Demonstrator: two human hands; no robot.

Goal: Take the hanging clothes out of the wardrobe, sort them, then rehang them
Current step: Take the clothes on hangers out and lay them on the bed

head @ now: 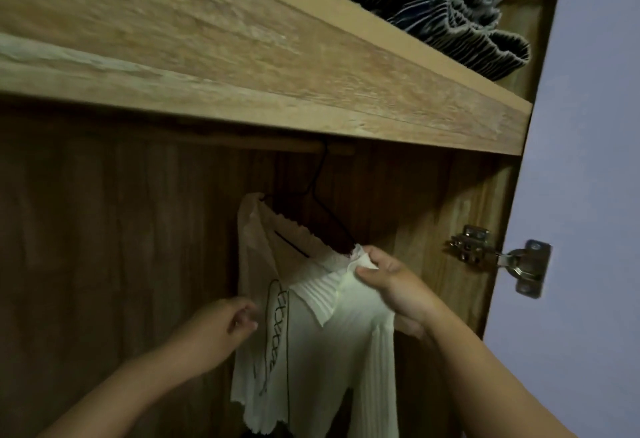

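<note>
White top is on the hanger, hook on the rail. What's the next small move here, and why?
Probably pull the shoulder down over the end of the hanger. The right hand pinches the white top at that bunched shoulder, the left hand pinches its other edge, and the hook is already over the rail, so only straightening seems left.
</note>
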